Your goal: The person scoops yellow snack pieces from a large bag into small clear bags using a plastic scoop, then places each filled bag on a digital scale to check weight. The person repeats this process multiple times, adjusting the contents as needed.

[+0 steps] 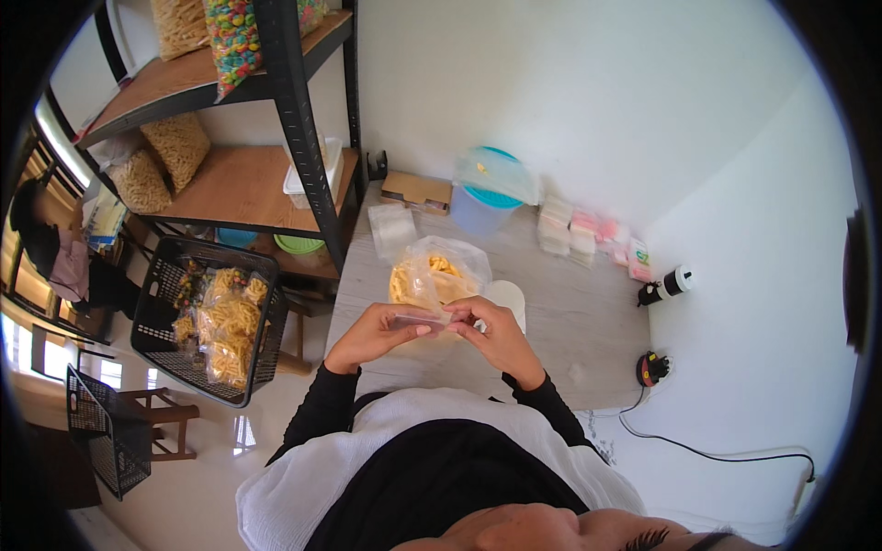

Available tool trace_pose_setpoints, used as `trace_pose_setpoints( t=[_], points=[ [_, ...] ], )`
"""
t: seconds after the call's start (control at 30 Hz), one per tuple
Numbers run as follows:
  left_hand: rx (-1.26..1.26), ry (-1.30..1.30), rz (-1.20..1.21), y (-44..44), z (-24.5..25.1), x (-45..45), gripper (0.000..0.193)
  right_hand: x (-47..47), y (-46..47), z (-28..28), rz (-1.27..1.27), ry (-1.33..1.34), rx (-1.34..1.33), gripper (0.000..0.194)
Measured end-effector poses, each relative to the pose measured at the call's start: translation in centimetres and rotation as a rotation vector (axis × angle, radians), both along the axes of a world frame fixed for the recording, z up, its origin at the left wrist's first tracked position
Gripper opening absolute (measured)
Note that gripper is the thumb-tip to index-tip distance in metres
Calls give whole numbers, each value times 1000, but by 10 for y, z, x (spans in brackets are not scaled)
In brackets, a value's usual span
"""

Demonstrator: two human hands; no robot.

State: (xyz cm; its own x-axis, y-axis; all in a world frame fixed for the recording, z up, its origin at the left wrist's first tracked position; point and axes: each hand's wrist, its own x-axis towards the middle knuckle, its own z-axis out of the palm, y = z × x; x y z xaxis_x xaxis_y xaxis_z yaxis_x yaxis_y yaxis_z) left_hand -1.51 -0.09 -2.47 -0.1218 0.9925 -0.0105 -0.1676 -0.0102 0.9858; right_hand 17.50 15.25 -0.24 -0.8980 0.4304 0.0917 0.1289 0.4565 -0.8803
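Note:
Both my hands are raised over the near part of the table, pinching a small clear plastic bag [419, 321] between them. My left hand [375, 336] grips its left side, thumb in front. At the bag's right end, the fingertips of my right hand [495, 333] hold the edge. Just beyond the hands lies a large clear plastic bag of yellow snack pieces [408, 279], its mouth spread wide. A white rounded object [510, 297], partly hidden by my right hand, sits beside it.
On the grey table [572, 330] are a blue-lidded tub [482, 210], a cardboard box [415, 191] and stacked plastic packets [557, 224]. A black crate [258, 372] with bagged snacks stands left. A metal-framed shelf [241, 182] rises behind it; a person [65, 258] is farther left.

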Motion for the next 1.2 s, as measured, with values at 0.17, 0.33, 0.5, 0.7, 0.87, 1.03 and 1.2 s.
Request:
trace_pose_setpoints(
  t=[0.17, 0.33, 0.5, 0.7, 0.87, 1.03, 1.2],
  points=[
    [15, 63, 101, 9, -12, 3, 19, -3, 0, 0, -65, 162, 258, 31],
    [5, 187, 262, 9, -16, 5, 17, -10, -5, 5, -85, 243, 495, 27],
    [20, 370, 389, 1, -9, 9, 17, -19, -11, 10, -8, 236, 601, 23],
    [101, 547, 496, -6, -14, 16, 17, -28, -23, 14, 71, 235, 652, 18],
    [175, 676, 550, -13, -14, 18, 19, -32, -27, 22, 137, 210, 760, 15],
    [222, 715, 546, -20, -17, 16, 18, -32, -33, 26, 207, 139, 813, 11],
    [208, 701, 559, -22, -23, 17, 19, -33, -35, 25, 212, 158, 797, 10]
  ],
)
